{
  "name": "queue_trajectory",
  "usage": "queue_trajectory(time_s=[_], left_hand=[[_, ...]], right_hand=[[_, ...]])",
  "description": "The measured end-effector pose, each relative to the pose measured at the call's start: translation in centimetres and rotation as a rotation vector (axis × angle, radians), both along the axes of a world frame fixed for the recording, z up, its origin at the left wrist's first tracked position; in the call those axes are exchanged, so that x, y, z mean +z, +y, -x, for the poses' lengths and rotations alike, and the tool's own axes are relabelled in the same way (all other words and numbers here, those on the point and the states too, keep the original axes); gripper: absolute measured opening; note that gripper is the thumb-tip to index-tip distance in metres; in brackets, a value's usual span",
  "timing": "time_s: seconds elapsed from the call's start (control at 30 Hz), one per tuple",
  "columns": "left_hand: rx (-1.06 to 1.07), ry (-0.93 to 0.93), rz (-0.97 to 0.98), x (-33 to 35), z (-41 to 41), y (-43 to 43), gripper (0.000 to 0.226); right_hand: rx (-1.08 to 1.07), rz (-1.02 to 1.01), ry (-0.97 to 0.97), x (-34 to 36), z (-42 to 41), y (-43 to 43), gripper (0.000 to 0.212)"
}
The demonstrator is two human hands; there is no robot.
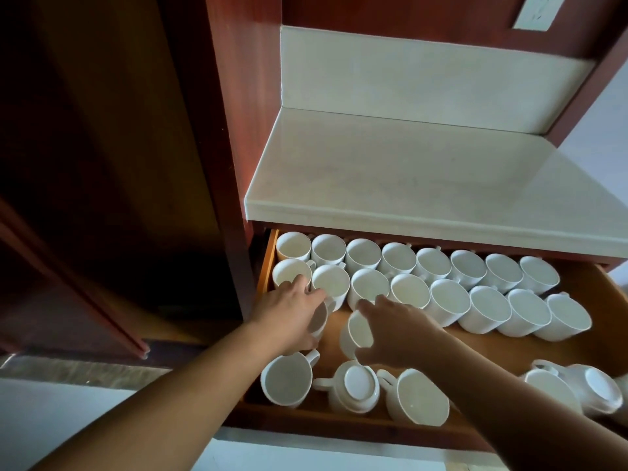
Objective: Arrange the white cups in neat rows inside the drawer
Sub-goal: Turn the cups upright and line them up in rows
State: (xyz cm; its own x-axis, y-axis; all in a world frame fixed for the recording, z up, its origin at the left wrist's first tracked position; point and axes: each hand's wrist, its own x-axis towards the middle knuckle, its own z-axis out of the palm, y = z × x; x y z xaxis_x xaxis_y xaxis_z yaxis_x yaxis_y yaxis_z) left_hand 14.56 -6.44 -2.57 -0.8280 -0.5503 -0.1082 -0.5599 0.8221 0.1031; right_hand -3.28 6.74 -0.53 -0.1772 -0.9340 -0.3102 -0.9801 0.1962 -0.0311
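Open drawer (503,348) is holding two rows of upright white cups (448,300) at the back. Left hand (289,311) is gripping one cup (319,319); right hand (397,329) is gripping another tilted cup (356,334). Loose cups (356,387) are lying in front.

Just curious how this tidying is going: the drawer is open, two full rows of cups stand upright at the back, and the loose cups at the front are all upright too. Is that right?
Not quite. The drawer is open and two rows stand upright at the back, but the front cups are not all upright: in the head view, one is upside down, base up, and others lie on their sides.
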Motion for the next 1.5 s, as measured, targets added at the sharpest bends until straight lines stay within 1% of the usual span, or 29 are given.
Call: queue_trajectory(time_s=[0.2,0.3,0.4,0.6,0.77,0.87,0.93,1.0,1.1,1.27,1.33,1.43,1.5], left_hand=[[0.057,-0.025,-0.001,-0.6,-0.2,-0.1,0.065],[0.09,-0.007,-0.019,-1.1,-0.6,-0.1,0.064],[0.121,0.002,-0.045,-1.6,-0.9,0.0,0.063],[0.14,-0.018,-0.038,-1.8,-0.8,0.0,0.061],[0.165,-0.02,-0.062,-1.8,-0.7,0.4,0.061],[0.188,-0.007,-0.093,-2.0,-0.9,0.5,0.062],[0.199,0.013,-0.125,-2.1,-1.0,0.5,0.06],[0.208,0.025,-0.149,-2.1,-1.0,0.5,0.059],[0.231,0.05,-0.158,-2.2,-1.0,0.6,0.059],[0.251,0.102,-0.113,-2.2,-0.9,0.5,0.053],[0.259,0.118,-0.089,-2.4,-0.9,0.5,0.051],[0.247,0.141,-0.025,-2.8,-1.0,0.5,0.053],[0.223,0.149,0.045,-2.9,-1.1,0.4,0.054]], right_hand=[[0.12,-0.005,0.006,-0.6,-1.2,-1.8,0.079],[0.159,0.016,-0.006,-1.3,-1.4,-2.4,0.083],[0.18,0.014,-0.015,-2.1,-1.5,-2.8,0.087],[0.182,0.015,-0.04,-2.9,-2.1,-3.0,0.087],[0.098,0.08,-0.074,-3.1,-2.6,-2.4,0.083],[-0.05,0.134,-0.053,-3.3,-3.5,-1.5,0.078],[-0.135,0.141,-0.036,-3.7,-4.0,-1.1,0.078],[-0.177,0.148,-0.038,-4.0,-4.2,-0.9,0.076],[-0.204,0.178,-0.096,-4.5,-4.3,-1.0,0.07],[-0.222,0.213,-0.19,-5.0,-3.7,-1.4,0.066],[-0.22,0.211,-0.189,-5.3,-3.5,-1.3,0.07],[-0.21,0.191,-0.193,-5.5,-3.4,-1.2,0.082],[-0.222,0.187,-0.206,-5.5,-3.4,-1.3,0.081]])
